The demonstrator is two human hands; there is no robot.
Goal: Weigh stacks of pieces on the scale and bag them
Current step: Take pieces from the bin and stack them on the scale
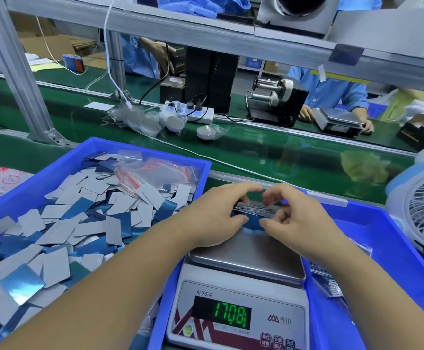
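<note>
At frame centre, the left hand (214, 215) and right hand (293, 218) both grip a stack of pieces (252, 215) over the scale (246, 274).

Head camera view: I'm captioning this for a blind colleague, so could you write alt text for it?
A person's left hand and right hand grip a thin stack of blue and grey rectangular pieces over the steel pan of a white digital scale, whose green display is lit. To the left, a blue plastic tray holds loose pieces and small clear bags.

Bright even light, edges bowed, perhaps slightly soft
</note>
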